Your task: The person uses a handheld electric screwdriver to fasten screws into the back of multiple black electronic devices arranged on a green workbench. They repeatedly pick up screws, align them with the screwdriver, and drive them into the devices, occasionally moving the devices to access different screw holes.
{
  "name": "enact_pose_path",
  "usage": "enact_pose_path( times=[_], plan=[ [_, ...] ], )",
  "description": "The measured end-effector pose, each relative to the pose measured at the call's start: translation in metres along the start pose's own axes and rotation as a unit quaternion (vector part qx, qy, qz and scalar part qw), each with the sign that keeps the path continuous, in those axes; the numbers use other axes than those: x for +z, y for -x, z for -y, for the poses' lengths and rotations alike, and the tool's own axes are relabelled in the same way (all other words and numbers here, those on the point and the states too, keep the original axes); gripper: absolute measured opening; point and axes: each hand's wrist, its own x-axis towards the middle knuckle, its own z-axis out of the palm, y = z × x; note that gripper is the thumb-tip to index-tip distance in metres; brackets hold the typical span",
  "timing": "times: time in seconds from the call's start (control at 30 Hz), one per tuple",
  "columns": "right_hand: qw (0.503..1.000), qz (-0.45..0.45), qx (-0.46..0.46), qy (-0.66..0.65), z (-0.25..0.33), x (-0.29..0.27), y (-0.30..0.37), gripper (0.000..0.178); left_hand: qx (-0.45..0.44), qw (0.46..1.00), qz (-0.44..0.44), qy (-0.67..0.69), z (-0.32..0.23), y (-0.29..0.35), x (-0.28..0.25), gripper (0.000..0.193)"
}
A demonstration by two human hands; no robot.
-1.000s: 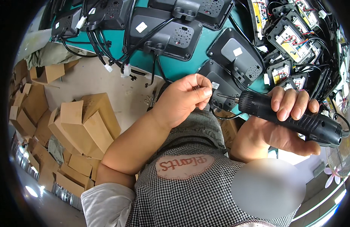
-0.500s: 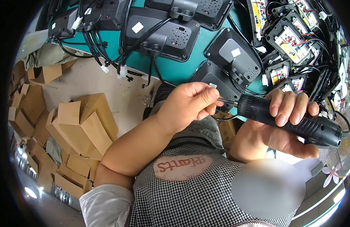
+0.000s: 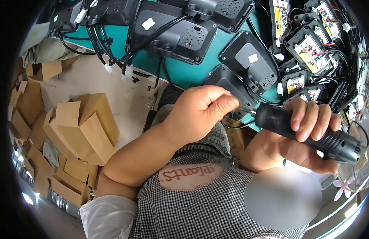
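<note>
Bright, even daylight with soft shadows; glare at the lower rim. Fisheye bends edges inside a black border. One blurred oval patch lower right.

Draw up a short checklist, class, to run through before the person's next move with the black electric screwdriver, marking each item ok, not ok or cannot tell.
1. Right hand wraps firmly round the black ribbed electric screwdriver: ok.
2. Left hand pinches at the screwdriver's metal tip: ok.
3. A screw sits on the tip: cannot tell, the fingers hide it.
4. Tip is lined up with a hole in the black plastic housing on the teal table: not ok, the tool is held level, off the work.
5. Loose black cables lie away from the tool: ok.
</note>
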Motion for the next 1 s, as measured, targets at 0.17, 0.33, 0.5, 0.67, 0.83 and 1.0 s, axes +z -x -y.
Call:
enact_pose_path(
  times=[0.17, 0.33, 0.5, 0.67, 0.83, 1.0],
  plan=[
    [0.984, 0.043, -0.076, 0.158, -0.019, -0.001, 0.012, 0.077, 0.031, 0.971, -0.142, -0.192, 0.023, 0.000, -0.013, 0.029],
    [0.963, 0.041, -0.122, 0.238, -0.046, -0.003, 0.017, 0.081, 0.097, 0.920, -0.083, -0.372, 0.030, 0.006, -0.010, 0.039],
    [0.958, 0.049, -0.128, 0.251, -0.060, -0.010, 0.018, 0.079, 0.131, 0.899, -0.077, -0.411, 0.044, 0.004, -0.009, 0.047],
    [0.944, 0.067, -0.165, 0.276, -0.070, -0.008, 0.016, 0.075, 0.136, 0.895, -0.059, -0.420, 0.049, 0.004, -0.009, 0.049],
    [0.927, 0.211, -0.154, 0.270, -0.076, -0.020, 0.010, 0.078, 0.141, 0.879, -0.024, -0.454, 0.058, 0.007, -0.010, 0.054],
    [0.916, 0.276, -0.134, 0.258, -0.075, -0.028, 0.006, 0.078, 0.143, 0.858, -0.020, -0.493, 0.058, 0.009, -0.007, 0.056]
  ],
)
